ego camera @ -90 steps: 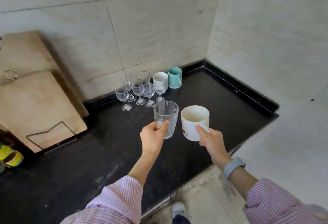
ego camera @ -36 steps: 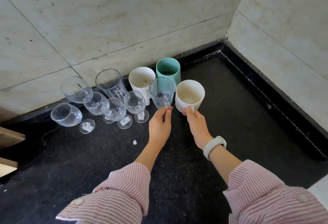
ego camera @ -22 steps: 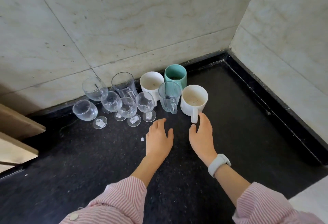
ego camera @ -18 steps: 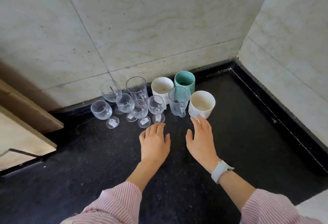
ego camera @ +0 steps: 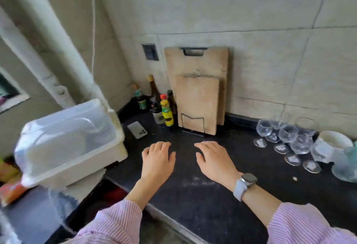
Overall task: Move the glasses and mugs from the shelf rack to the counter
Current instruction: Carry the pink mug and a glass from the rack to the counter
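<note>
While both hands hover empty over the black stone counter (ego camera: 202,201), left hand (ego camera: 157,159) and right hand (ego camera: 214,159) show relaxed, spread fingers, likely between trips. Clear stemmed wine glasses (ego camera: 287,135) and a white ceramic mug (ego camera: 335,140) stand clustered at far right against the wall. Versus 0.5 s ago, the view has swung left, revealing a white lidded plastic dish rack (ego camera: 67,143).

My left sleeve (ego camera: 114,222) and right sleeve (ego camera: 307,224) are pink-and-white pinstriped shirt cloth, pushed back above bare forearms. A smartwatch (ego camera: 248,179) with a rounded square grey case and pale lavender band circles my right wrist.
</note>
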Action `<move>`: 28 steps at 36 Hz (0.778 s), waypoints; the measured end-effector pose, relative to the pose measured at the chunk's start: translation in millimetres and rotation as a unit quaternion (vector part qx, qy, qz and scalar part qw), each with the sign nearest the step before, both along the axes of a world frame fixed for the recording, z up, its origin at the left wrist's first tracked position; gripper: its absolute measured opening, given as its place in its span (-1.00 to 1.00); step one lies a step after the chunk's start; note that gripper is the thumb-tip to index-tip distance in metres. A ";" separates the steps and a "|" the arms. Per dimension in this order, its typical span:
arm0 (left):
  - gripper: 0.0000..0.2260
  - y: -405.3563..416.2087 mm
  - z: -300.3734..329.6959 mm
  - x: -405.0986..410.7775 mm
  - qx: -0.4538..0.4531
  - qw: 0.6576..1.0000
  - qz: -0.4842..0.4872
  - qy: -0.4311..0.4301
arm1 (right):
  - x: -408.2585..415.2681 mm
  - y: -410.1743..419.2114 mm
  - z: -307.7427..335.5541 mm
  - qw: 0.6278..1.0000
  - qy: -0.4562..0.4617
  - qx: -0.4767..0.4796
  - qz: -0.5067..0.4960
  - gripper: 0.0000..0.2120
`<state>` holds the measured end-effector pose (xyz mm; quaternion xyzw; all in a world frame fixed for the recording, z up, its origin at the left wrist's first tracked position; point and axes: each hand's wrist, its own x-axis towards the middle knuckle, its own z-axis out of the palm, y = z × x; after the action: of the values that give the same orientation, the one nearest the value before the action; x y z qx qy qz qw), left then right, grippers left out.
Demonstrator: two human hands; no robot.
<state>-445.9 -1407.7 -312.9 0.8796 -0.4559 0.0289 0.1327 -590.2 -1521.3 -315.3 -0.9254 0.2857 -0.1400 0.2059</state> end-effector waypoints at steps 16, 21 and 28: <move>-0.71 536.4 60.0 27.3 -0.080 0.900 0.416 -0.100 | 174.9 447.9 57.9 0.902 -0.032 -0.002 0.430 -0.65; -0.64 662.0 61.6 -10.1 -0.103 0.831 0.539 -0.093 | 192.2 582.4 58.5 0.835 -0.039 0.005 0.549 -0.65; -0.68 783.0 47.9 -35.9 -0.119 0.738 0.658 -0.093 | 212.2 731.6 47.8 0.752 -0.043 0.027 0.658 -0.68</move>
<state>-481.8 -624.7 -265.0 0.9304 0.2335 0.2448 0.1408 -377.9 -789.7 -267.4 -0.8719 -0.3987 -0.0015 0.2842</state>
